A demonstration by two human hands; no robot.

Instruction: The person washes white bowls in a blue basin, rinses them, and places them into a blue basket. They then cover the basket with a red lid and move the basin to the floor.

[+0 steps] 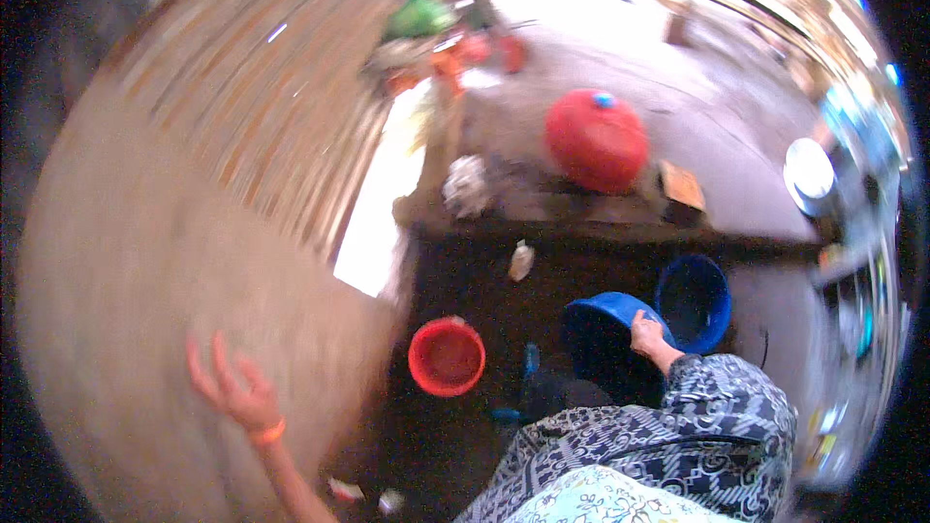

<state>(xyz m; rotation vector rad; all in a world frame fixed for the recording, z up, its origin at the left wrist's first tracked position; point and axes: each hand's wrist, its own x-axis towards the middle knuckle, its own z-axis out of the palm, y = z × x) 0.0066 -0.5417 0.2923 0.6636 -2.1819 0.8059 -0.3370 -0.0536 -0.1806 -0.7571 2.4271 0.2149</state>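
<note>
My right hand (647,331) is closed on the near rim of a large blue basin (608,305), which hangs tilted by my patterned clothing. Its inside is dark, and I cannot make out what is in it. Out to the left, my left hand (237,392) is held in front of the wall with fingers spread and nothing in it. An orange band (268,432) circles that wrist. Between the hands, on the dark lower floor, stands a round red basin (447,356). A second blue tub (719,315) is just right of the held one.
Along the left runs a brown wall (174,271). A step edge (756,242) crosses ahead; above it are a round red vessel with a blue knob (596,140) and a brick-like block (683,192). A pale bottle-shaped item (521,260) lies below. Blurred shelves (872,310) line the right.
</note>
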